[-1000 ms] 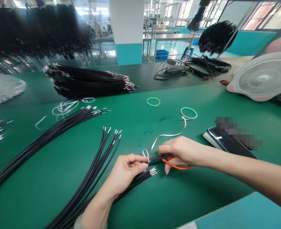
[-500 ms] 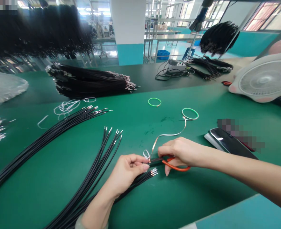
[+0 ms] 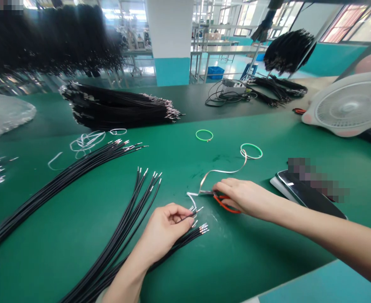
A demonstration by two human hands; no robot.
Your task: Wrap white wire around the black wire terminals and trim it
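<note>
My left hand (image 3: 169,229) is closed in a pinch on a thin black wire (image 3: 190,216) whose bare metal tip points right. Just beyond the fingertips lies a short bent piece of white strip (image 3: 192,196). My right hand (image 3: 236,194) grips orange-handled scissors (image 3: 227,203), their blades pointing left at the end of a narrow copper-and-white strip (image 3: 218,171). That strip curves up to a green-and-white ring (image 3: 251,151). Below my left hand runs a bundle of black wires (image 3: 192,238) with metal ends.
More black wires (image 3: 131,210) lie left of my left hand, with a longer bundle (image 3: 62,181) beyond. A green ring (image 3: 204,135), white strip loops (image 3: 87,141) and a thick wire heap (image 3: 119,107) lie farther back. At right are a phone (image 3: 308,191) and a white fan (image 3: 351,105).
My right hand has drawn the scissors up, away from my left fingertips, and the strip's near end has shifted with them. The wire tip in my left hand now shows.
</note>
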